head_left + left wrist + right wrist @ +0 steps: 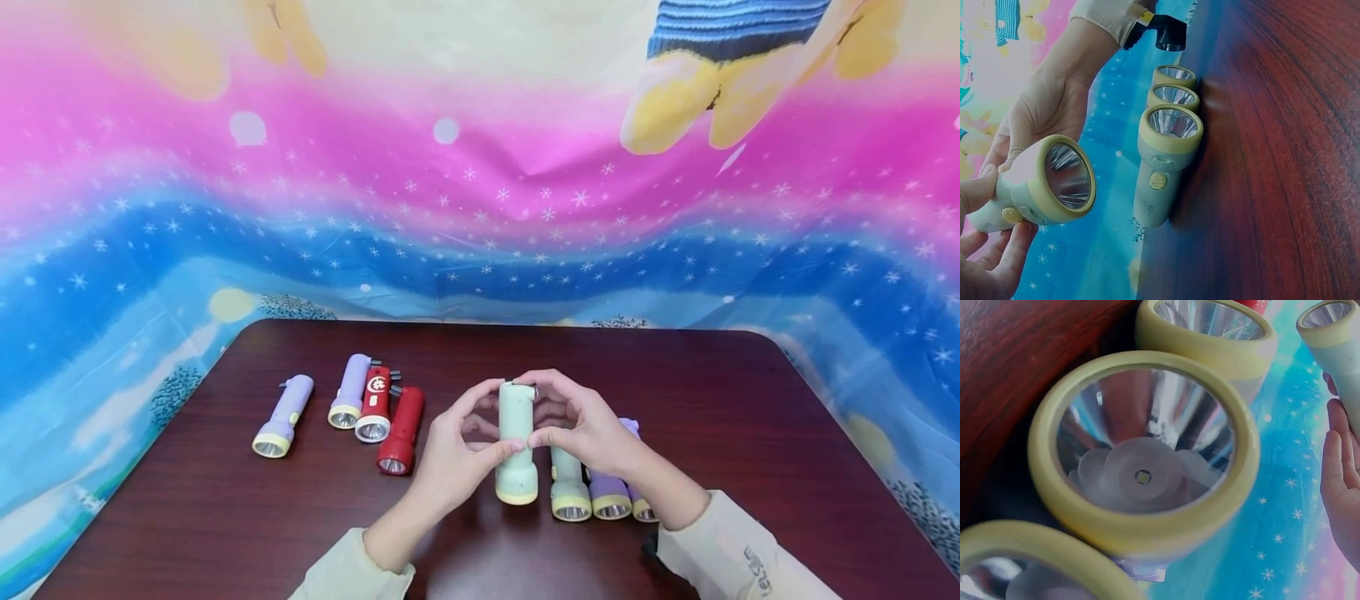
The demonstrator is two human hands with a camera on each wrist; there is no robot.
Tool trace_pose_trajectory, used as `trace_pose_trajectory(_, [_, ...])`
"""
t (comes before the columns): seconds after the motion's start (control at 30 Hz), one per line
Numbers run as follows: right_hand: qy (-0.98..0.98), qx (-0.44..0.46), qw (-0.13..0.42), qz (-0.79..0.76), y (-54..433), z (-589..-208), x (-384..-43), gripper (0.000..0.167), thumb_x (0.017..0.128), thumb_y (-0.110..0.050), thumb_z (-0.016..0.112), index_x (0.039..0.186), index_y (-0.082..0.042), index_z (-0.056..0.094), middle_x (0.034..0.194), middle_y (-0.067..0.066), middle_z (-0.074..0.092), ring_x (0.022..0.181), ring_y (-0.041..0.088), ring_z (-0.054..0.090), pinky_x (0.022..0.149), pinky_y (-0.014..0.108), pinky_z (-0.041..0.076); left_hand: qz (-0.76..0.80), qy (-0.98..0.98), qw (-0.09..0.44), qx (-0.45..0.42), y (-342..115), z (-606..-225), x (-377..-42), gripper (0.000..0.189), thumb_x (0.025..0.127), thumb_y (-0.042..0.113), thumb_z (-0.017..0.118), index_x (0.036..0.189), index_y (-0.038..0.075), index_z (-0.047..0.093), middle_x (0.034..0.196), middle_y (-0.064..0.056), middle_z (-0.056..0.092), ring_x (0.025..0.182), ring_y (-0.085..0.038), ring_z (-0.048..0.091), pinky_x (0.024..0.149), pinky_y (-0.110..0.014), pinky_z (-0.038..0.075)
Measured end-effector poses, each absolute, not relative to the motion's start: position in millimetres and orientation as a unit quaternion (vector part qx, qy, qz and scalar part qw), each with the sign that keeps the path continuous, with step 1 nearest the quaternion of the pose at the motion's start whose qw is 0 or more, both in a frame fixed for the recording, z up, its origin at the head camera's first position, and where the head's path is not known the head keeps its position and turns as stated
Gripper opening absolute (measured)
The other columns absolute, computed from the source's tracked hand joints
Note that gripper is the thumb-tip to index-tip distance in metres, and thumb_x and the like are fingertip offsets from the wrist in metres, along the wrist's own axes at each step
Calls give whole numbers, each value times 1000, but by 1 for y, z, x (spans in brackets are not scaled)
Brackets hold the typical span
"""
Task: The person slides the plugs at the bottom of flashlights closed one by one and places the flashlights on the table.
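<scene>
A pale green flashlight [515,475] is up off the desk [217,533], its yellow-rimmed lens end lower. The left hand [450,454] grips it with curled fingers and thumb; the right hand [588,425] holds its other side the same way. Just right, in a row on the desk, lie a second green flashlight [570,479], a purple flashlight [608,492] and a yellow-rimmed flashlight [646,511] partly hidden by the right forearm. Leftward, two red flashlights [405,421] sit close beside a lilac flashlight [352,387]; another lilac flashlight [288,408] lies apart. A snowflake-patterned cloth [480,200] hangs behind.
</scene>
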State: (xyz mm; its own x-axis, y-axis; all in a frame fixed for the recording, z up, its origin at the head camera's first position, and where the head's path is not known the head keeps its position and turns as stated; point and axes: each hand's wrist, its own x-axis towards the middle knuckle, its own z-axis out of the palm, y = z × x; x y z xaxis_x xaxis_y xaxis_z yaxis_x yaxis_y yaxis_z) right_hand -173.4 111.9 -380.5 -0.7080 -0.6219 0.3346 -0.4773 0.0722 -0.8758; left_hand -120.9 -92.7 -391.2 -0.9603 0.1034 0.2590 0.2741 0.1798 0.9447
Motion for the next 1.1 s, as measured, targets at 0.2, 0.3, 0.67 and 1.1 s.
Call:
trace_pose_trajectory(0.2, [735, -371, 76, -562, 113, -380, -175, 59, 83, 4, 74, 136, -5, 50, 121, 19, 61, 90, 21, 68, 79, 30, 60, -629, -766, 62, -120, -92, -391, -122, 64, 78, 8, 84, 136, 15, 57, 114, -13, 65, 81, -17, 70, 73, -25, 60])
trace_pose_trajectory(0.3, [738, -372, 79, -558, 113, -380, -176, 59, 84, 4, 74, 137, -6, 50, 121, 18, 61, 90, 23, 68, 79, 31, 60, -628, -766, 61, -120, -92, -391, -122, 64, 78, 8, 84, 136, 15, 57, 114, -13, 65, 80, -17, 70, 73, -24, 60])
trace_pose_trajectory(0.67, [733, -389, 75, -552, 118, -386, -176, 61, 88, 5, 69, 143, -7, 45, 121, 17, 61, 90, 17, 68, 78, 31, 59, -643, -756, 56, -109, -88, -391, -123, 62, 79, 8, 83, 135, 17, 58, 114, -13, 65, 81, -17, 70, 74, -26, 60])
trace_pose_trajectory(1.1, [764, -369, 68, -525, 127, -389, -171, 71, 94, -11, 68, 154, -21, 32, 127, 8, 62, 113, 10, 64, 92, 37, 57, -636, -763, 43, -104, -89, -385, -121, 64, 80, 11, 83, 136, 22, 56, 115, -9, 66, 81, -17, 70, 73, -24, 60])
